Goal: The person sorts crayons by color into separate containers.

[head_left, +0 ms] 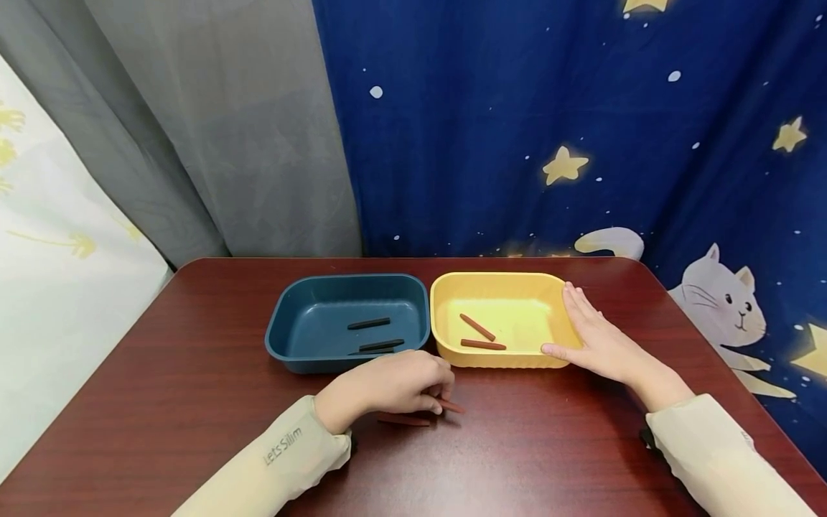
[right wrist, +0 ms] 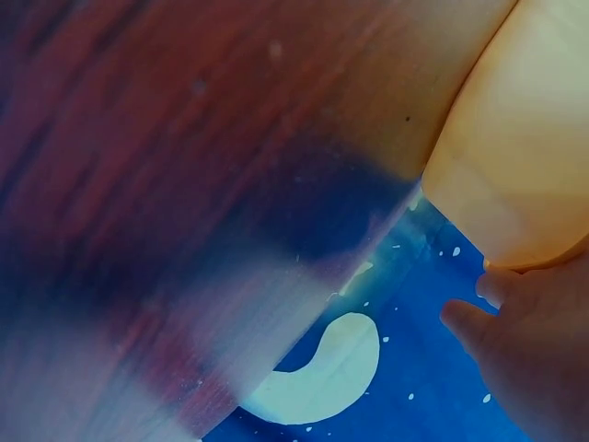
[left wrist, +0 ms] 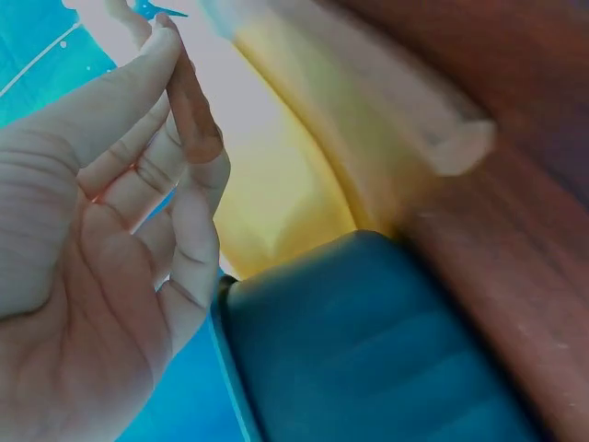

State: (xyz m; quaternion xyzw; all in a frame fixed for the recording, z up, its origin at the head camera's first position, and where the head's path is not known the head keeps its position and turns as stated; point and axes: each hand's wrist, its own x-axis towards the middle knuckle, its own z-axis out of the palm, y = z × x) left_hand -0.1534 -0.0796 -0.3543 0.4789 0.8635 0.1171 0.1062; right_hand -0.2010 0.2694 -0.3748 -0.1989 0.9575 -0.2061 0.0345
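Note:
My left hand (head_left: pixel 403 380) is just in front of the two bins, pinching a reddish-brown crayon (left wrist: pixel 195 115) between thumb and fingers. Below that hand, another brown crayon (head_left: pixel 403 421) lies on the table. The yellow bin (head_left: pixel 500 360) holds two brown crayons (head_left: pixel 478 327) near its front left. Against its right side rests my right hand (head_left: pixel 604 345), fingers extended along the wall and thumb at the front rim. Three black crayons (head_left: pixel 369 324) lie in the dark blue bin (head_left: pixel 310 365), one partly hidden by the front rim.
Both bins stand side by side toward the back of the reddish-brown table (head_left: pixel 161 402). Behind the table's far edge hang a grey curtain (head_left: pixel 258 143) and a blue curtain (head_left: pixel 452 143) with stars and a white cat.

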